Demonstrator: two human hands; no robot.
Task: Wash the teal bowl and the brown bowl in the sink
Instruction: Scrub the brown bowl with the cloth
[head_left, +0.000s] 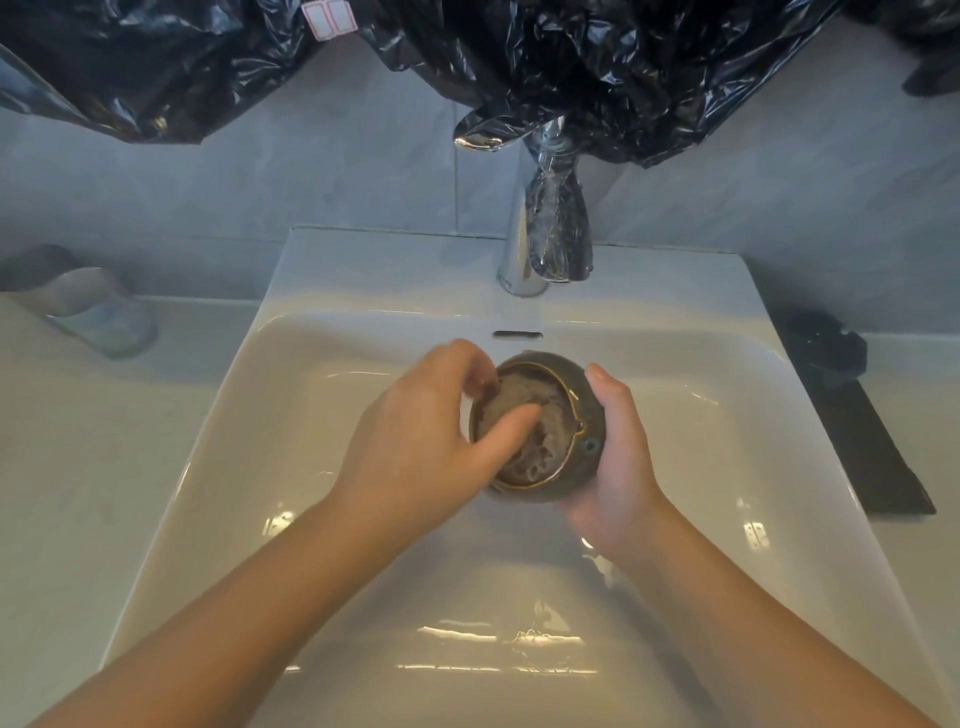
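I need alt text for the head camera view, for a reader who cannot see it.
Two bare hands wash a brown bowl over a white sink: the right hand cups the bowl from outside while the left hand rubs inside it. A chrome tap stands behind, under black plastic sheeting.

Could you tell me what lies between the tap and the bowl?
Head view: only bare sink wall with the overflow slot between tap and bowl.

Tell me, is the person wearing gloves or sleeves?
No. The left hand and right hand are bare, with no gloves, rings or watch showing. Both forearms are bare too; no sleeve reaches into view.
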